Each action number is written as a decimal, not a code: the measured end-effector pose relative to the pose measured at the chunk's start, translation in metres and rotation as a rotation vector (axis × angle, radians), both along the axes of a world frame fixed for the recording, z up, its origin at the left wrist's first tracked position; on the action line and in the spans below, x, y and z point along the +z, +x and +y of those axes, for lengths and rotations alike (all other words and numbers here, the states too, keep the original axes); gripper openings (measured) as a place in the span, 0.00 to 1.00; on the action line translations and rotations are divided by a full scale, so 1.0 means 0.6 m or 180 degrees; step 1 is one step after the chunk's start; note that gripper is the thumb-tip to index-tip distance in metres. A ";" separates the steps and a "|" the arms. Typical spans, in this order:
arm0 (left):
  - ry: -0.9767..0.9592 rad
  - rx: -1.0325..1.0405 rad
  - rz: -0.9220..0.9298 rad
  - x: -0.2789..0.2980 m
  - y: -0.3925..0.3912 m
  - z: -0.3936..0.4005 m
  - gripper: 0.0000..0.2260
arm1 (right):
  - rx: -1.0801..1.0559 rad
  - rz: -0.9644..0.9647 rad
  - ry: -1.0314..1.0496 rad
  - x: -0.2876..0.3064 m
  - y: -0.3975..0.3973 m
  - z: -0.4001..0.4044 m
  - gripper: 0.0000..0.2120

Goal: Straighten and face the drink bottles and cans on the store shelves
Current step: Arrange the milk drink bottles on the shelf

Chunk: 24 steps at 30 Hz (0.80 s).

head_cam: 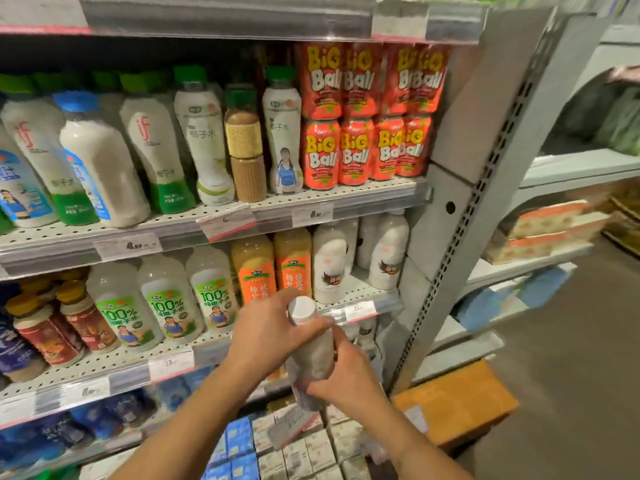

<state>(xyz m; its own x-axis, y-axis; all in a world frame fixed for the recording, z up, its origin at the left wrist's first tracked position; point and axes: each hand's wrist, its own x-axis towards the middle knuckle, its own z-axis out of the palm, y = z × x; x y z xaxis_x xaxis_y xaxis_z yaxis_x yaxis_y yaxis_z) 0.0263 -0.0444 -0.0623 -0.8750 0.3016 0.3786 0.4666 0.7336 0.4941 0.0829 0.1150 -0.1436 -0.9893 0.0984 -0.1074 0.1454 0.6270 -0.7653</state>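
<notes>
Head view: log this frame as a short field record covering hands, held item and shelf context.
held item: white-capped pale plastic bottle, off the shelf, tilted
left hand: grips the bottle near its cap
right hand: grips the bottle's lower body
shelf behind: orange-labelled juice bottles, white coconut-label bottles
shelf above: red Big Ball cans, stacked two high

Both bare forearms reach forward and upward, converging at centre. The left hand curls its fingers round the neck of a white bottle; the right hand grips the lower body, thumb pointing upward along it.
</notes>
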 end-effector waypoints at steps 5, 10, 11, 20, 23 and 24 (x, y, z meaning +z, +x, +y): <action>-0.0606 -0.0328 0.0181 0.053 -0.076 0.018 0.33 | -0.0512 0.0409 -0.0296 -0.002 -0.023 0.087 0.41; -0.1150 0.0361 0.1165 0.075 -0.139 0.006 0.28 | -0.0840 0.0598 -0.0447 0.016 -0.084 0.169 0.39; -0.1193 0.0468 0.1148 0.072 -0.144 0.006 0.29 | -0.0879 0.0609 -0.0455 0.017 -0.100 0.182 0.40; -0.1487 0.0608 0.1528 0.040 -0.160 0.001 0.32 | -0.1118 0.0679 -0.0156 0.009 -0.236 0.234 0.33; -0.1636 0.0632 0.1531 0.035 -0.163 -0.002 0.32 | -0.1091 0.0709 -0.0213 -0.007 -0.269 0.234 0.37; -0.1660 0.0640 0.1499 0.034 -0.163 -0.001 0.32 | -0.1078 0.0742 -0.0219 -0.009 -0.276 0.232 0.38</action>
